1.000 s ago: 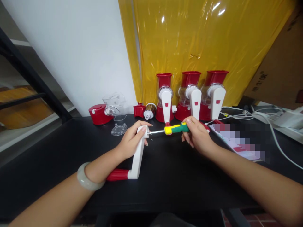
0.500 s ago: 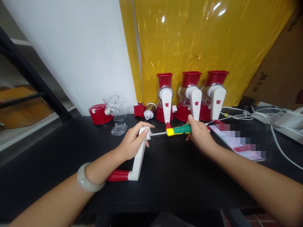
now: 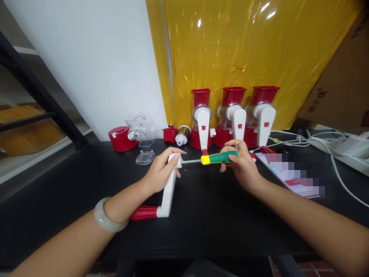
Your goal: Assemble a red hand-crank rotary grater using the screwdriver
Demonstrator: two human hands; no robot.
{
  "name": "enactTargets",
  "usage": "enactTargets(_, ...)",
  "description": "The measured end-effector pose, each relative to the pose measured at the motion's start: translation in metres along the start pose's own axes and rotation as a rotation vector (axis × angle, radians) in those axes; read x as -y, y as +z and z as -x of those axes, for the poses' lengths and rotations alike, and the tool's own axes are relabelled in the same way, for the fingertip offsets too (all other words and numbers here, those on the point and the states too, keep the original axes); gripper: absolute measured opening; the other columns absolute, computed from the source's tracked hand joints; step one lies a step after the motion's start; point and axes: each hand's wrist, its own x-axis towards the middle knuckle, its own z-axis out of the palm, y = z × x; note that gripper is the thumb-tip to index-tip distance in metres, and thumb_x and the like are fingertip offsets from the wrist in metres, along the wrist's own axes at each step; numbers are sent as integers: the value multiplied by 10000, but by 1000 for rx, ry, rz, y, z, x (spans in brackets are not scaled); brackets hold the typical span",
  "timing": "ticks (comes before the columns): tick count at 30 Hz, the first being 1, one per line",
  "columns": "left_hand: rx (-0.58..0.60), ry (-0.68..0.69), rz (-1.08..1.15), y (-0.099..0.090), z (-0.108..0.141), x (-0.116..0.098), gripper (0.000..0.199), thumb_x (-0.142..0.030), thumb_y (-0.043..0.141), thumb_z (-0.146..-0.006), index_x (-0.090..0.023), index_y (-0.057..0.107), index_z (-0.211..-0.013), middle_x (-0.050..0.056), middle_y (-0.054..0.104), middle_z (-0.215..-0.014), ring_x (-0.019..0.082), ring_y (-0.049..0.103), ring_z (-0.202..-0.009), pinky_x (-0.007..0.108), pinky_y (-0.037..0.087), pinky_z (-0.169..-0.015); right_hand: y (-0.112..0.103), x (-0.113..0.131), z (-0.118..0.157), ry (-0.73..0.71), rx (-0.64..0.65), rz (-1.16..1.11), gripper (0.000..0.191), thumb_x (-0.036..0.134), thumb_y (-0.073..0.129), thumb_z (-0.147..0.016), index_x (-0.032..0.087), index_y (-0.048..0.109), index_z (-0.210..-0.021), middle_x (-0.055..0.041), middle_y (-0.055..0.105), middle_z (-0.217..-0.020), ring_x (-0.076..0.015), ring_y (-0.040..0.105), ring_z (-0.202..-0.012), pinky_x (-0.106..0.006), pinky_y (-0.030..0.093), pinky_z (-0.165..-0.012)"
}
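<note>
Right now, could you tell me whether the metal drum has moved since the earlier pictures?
No, the metal drum has not shifted either way; it lies just left of the leftmost upright grinder, as before.

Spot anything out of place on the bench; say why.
The red base and clear housing look odd: unassembled, unlike three assembled grinders. A tiny piece, too small to identify, lies loose near the left hand.

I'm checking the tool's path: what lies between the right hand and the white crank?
The head view shows a screwdriver there: the right hand holds it, and its metal shaft reaches the end of the white crank.
</note>
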Motion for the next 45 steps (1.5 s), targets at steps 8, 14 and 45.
enactTargets(8, -10, 5, -5, 0, 0, -1, 327, -447, 473, -976, -174, 585, -1118, 2, 615, -836, 113, 653, -563, 238, 515, -553, 5, 4, -1, 3, -27, 58, 266, 399, 592, -845, 263, 436, -1011, 44, 566, -847, -113, 599, -568, -328, 532, -607)
enactTargets(14, -12, -9, 8, -2, 0, 2, 341, -462, 468, -977, -182, 588, -1132, -9, 609, -746, 133, 662, -568, 235, 501, -530, 7, 7, -1, 3, -31, 57, 289, 434, 624, -848, 249, 460, -996, 55, 551, -780, -99, 583, -548, -294, 512, -577)
enactTargets(45, -3, 6, -69, 0, 0, -3, 339, -451, 458, -983, -168, 581, -1123, -7, 595, -797, 121, 660, -575, 253, 523, -579, 7, 6, -3, 166, -75, 223, 315, 533, 513, -912, 218, 524, -899, 86, 490, -431, -99, 463, -348, -232, 424, -424)
